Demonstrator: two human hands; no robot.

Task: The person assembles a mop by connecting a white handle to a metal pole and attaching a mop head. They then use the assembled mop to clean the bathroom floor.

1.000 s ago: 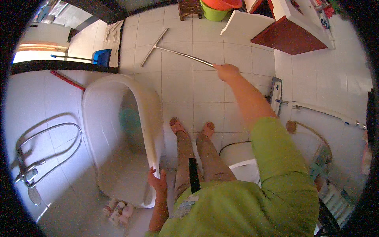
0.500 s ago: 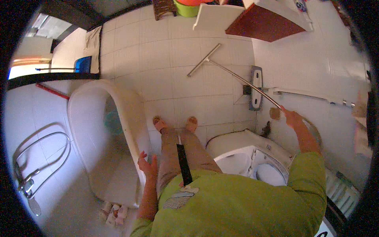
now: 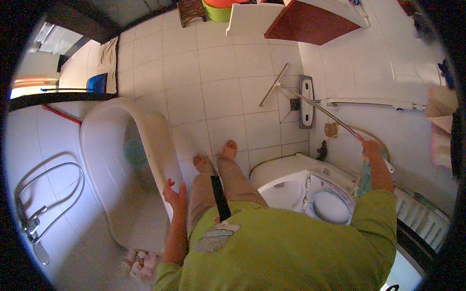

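Note:
My right hand (image 3: pixel 372 148) is closed round the handle of a long metal floor squeegee (image 3: pixel 323 110). Its pole slants away to the far left, and the T-shaped blade rests on the tiles left of a dark square drain (image 3: pixel 294 104). Beyond the pole, a grey-and-white floor scrub brush (image 3: pixel 306 102) stands against the wall, partly crossed by the pole. My left hand (image 3: pixel 175 195) holds nothing and hangs with fingers apart beside the rim of the white bathtub (image 3: pixel 154 167).
An open toilet (image 3: pixel 284 194) sits close to my right. A red-brown cabinet (image 3: pixel 310 23) juts in at the far right, with a green bucket (image 3: pixel 217 13) and a wooden stool (image 3: pixel 192 12) to its left. Bottles (image 3: pixel 141 262) stand beside the tub.
The squeegee blade has moved right and slightly nearer, toward the drain. My right hand has shifted right and a little nearer with the handle. My feet have stepped and the view has shifted slightly.

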